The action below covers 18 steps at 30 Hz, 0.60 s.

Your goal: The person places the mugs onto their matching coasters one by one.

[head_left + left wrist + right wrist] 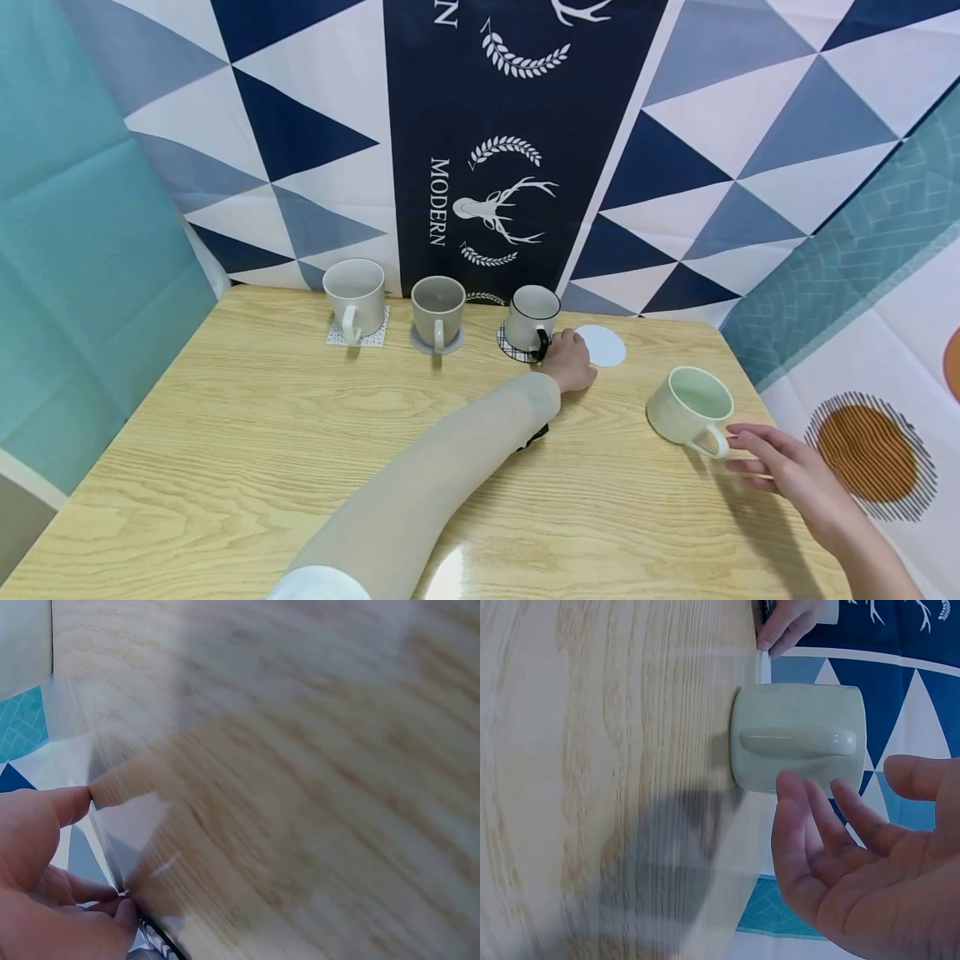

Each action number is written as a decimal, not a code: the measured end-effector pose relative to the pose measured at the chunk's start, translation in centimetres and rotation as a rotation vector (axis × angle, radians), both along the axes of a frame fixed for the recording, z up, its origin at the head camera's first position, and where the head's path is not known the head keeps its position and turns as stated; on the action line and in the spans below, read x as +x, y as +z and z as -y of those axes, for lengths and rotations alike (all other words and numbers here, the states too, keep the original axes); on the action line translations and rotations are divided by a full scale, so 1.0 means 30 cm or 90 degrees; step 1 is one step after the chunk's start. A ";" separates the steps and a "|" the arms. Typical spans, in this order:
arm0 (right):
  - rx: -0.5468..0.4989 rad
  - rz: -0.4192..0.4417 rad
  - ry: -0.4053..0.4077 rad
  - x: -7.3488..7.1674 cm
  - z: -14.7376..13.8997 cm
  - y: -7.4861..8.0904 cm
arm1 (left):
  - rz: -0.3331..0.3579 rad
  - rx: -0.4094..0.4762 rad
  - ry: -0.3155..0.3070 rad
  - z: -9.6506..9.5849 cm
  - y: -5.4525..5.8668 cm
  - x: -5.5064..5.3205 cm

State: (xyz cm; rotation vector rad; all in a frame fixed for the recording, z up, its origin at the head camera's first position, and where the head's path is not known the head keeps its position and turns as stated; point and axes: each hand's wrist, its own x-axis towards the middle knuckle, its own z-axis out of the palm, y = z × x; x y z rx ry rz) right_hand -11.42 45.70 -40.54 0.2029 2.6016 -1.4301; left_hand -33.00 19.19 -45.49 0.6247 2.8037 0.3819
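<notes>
A pale green mug (686, 408) stands on the wooden table at the right, its handle turned toward my right hand (798, 479). The fingers of that hand are spread and loosely bent beside the handle. In the right wrist view the fingertips (791, 787) overlap the mug's lower side; whether they touch is unclear. My left hand (567, 360) is down on the table between a white round coaster (602, 346) and a black-handled white mug (531, 317). Its thumb and fingers are apart at the coaster's near left edge. The black-handled mug sits on a plaid round coaster (513, 350).
Further left, a grey mug (437, 304) stands on a grey round coaster (455, 342), and a white mug (354, 287) on a speckled square coaster (378, 329). A patterned cloth (315, 150) hangs behind the table's back edge (262, 292).
</notes>
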 end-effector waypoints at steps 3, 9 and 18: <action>-0.008 0.002 0.002 -0.003 0.009 -0.003 | -0.009 -0.018 0.003 -0.004 0.002 -0.002; -0.020 0.012 0.000 -0.013 0.026 -0.012 | -0.005 -0.011 0.013 -0.009 0.009 -0.002; -0.058 0.029 -0.016 -0.023 0.028 -0.027 | -0.024 -0.005 0.017 -0.005 0.014 0.013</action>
